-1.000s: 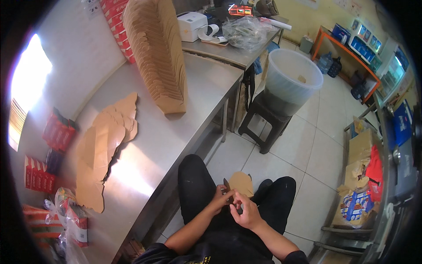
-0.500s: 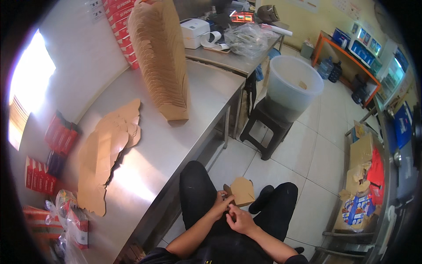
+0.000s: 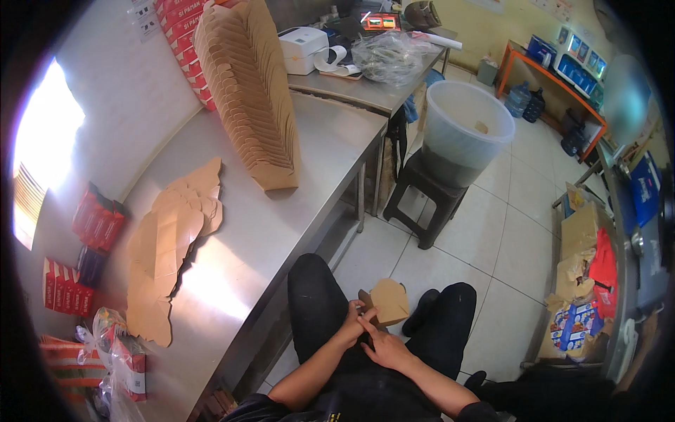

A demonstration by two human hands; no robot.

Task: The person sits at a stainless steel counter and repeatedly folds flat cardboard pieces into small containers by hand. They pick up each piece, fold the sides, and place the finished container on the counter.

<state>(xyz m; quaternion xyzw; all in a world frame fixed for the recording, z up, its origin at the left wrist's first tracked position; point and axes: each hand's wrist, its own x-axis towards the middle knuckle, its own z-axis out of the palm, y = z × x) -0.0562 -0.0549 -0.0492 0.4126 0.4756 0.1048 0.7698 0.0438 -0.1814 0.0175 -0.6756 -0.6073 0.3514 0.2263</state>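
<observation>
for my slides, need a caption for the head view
Seated person's left hand and right hand fold a brown cardboard box beside a steel table.

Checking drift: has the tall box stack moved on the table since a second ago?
No. The box stack sits at the same spot on the table, beside the printer; only the camera shifted.

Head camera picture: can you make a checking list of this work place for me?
Surface: steel table, shiny, mostly bare.
Job's things: brown carton over the lap; flat cartons spread on the table; nested stack leaning.
Clutter: red packs, plastic bag, white printer.
Hands: left hand and right hand both on the carton.
Cables: nothing seen.
Surroundings: tiled floor, bucket on a black stool.
</observation>
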